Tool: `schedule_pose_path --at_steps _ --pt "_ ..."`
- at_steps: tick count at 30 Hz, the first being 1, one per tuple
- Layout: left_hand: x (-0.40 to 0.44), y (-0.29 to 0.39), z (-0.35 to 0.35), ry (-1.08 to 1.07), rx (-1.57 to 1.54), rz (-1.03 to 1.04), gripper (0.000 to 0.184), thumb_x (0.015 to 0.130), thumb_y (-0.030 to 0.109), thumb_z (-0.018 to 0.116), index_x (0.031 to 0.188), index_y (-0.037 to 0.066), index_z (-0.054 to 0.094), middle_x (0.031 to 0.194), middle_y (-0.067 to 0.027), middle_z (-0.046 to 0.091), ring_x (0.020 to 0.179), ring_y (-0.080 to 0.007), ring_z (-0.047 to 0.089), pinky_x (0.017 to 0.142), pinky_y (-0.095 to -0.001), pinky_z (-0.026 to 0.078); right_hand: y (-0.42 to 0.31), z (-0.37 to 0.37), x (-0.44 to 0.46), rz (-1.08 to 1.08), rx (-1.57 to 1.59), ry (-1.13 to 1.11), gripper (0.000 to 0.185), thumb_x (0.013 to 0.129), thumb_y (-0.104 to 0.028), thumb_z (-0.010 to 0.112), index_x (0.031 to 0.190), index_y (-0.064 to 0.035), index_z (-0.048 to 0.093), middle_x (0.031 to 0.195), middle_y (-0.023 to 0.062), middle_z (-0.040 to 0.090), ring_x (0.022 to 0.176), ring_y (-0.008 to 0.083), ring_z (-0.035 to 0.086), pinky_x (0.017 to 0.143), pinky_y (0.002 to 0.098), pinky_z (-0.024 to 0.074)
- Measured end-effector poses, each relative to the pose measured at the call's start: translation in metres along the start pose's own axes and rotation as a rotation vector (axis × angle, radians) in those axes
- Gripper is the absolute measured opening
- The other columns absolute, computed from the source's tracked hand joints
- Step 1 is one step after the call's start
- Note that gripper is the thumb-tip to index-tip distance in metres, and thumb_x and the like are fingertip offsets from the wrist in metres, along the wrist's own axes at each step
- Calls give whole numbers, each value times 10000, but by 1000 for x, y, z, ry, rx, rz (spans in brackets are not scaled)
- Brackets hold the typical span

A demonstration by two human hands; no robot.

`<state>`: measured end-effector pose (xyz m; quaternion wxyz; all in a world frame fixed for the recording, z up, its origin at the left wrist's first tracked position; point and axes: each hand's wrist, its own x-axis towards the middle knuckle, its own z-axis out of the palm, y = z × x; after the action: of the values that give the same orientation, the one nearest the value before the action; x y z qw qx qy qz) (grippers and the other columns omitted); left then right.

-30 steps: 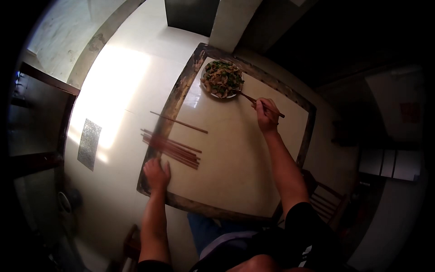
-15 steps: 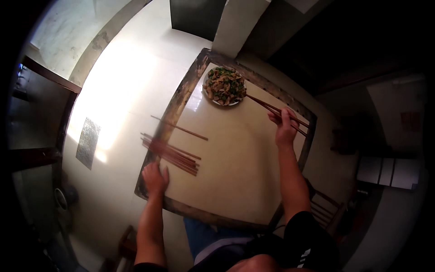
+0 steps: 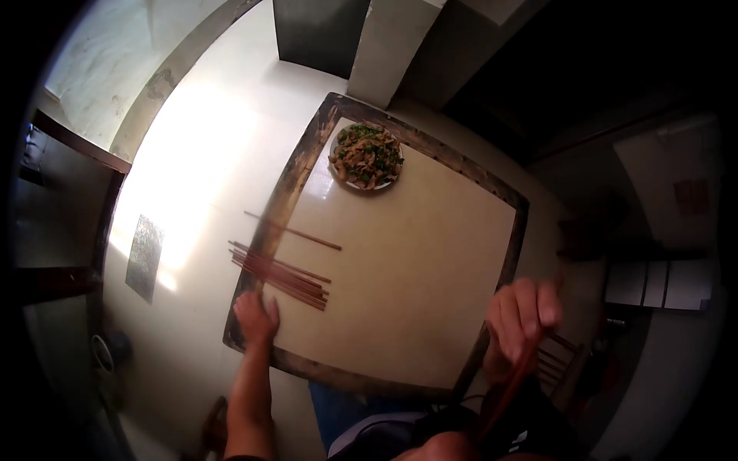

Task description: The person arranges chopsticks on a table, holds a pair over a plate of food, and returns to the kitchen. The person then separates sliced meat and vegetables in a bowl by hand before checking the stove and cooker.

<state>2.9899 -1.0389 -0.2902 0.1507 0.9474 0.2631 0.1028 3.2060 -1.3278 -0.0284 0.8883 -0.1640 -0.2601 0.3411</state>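
My right hand is raised close to the camera at the lower right, its fingers closed round a pair of chopsticks, which point down toward my face and look blurred. On the table's left rim rests my left hand, with the thumb apart from the fingers and nothing held. Just beyond it lies a bunch of several reddish-brown chopsticks, partly overhanging the edge. One single chopstick lies apart, farther up. A plate of stir-fried food, meat-like pieces with green bits, stands at the far corner.
The pale-topped table has a worn dark wooden rim. Beyond its far corner stands a pillar. A wooden chair is to the right, and a dark stool-like piece stands at lower left.
My right hand has drawn back with the chopsticks from beside the plate to near my face. My left hand stays on the table rim. The view has shifted slightly.
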Motion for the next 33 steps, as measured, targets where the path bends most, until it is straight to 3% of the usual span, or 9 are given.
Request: schedule_pose_path --at_steps 2,3,5,6,8,15,23,33 --pt "0 -1 0 32 -4 8 283 702 205 558 904 33 458 878 -156 448 858 -332 423 756 -419 326 -6 -36 -10 19 20 176 153 853 -149 393 884 -20 469 781 98 500 649 220 532 527 321 469" --pt "0 -2 -1 33 -4 3 283 702 205 558 904 33 458 878 -156 448 858 -332 423 756 -419 326 -9 -67 -17 1 -94 328 161 862 -177 386 863 -44 478 774 73 495 613 178 504 513 316 451" --pt "0 -1 -2 22 0 7 279 703 207 558 901 37 460 879 -155 449 856 -329 424 753 -418 327 3 -97 -11 -92 -508 784 142 860 -156 426 900 -40 496 773 60 536 685 153 558 571 297 477" --pt "2 0 -1 25 -3 5 279 703 207 558 901 37 460 879 -155 449 856 -329 424 753 -418 327 7 -113 -7 -91 -511 780 142 860 -156 426 900 -40 496 773 60 536 685 153 558 571 297 477" --pt "1 1 -2 28 -5 4 274 705 211 556 899 42 461 878 -154 450 855 -328 425 753 -418 328 15 -140 -5 22 -921 936 157 859 -157 448 922 -25 504 790 73 548 698 170 584 594 280 488" --pt "1 -2 0 41 15 15 279 699 218 576 901 59 469 856 -137 459 833 -313 441 729 -414 341 40 -195 27 69 -1057 911 183 857 -170 463 911 -1 505 778 72 549 661 156 590 585 234 485" --pt "0 -4 1 68 -9 39 269 698 218 576 880 54 465 844 -138 461 821 -311 443 720 -411 341 44 -211 37 68 -1165 902 192 846 -156 473 906 20 520 772 105 567 665 191 601 600 258 503" --pt "3 -5 0 54 5 36 272 694 228 578 870 59 460 827 -132 462 806 -308 439 704 -406 341 28 -200 36 -67 -917 1023 182 837 -129 466 887 35 526 761 124 577 661 214 606 581 263 515"
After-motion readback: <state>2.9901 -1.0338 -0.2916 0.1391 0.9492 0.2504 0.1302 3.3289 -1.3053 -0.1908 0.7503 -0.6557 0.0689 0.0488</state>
